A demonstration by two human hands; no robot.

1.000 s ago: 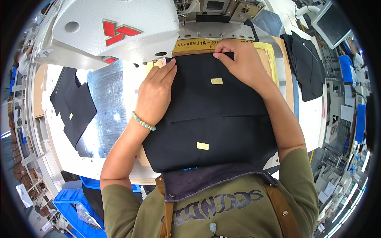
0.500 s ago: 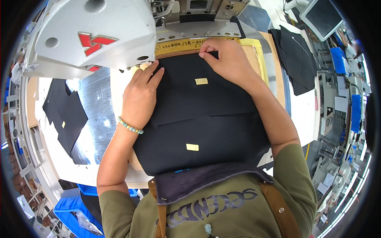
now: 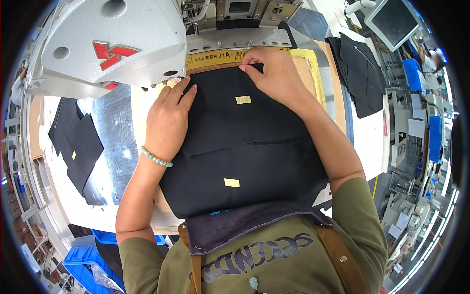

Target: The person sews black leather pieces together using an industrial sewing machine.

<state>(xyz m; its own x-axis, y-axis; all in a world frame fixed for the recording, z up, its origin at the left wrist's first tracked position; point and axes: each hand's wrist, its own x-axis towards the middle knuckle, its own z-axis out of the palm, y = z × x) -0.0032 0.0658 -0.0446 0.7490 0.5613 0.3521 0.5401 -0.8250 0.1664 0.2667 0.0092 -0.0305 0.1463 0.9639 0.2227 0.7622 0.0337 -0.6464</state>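
Black cloth (image 3: 245,122) extends forward from the apron (image 3: 264,221). Left fingers (image 3: 180,87) lie outstretched at its far-left corner; right fingers (image 3: 251,74) pinch its far edge.

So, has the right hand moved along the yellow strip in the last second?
No, not noticeably: the right hand is at about the same spot along the yellow strip; both slid left together in the picture.

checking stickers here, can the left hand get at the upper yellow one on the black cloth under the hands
Probably yes: the upper yellow sticker lies uncovered on the black cloth, and only bare cloth shows between it and the left hand.
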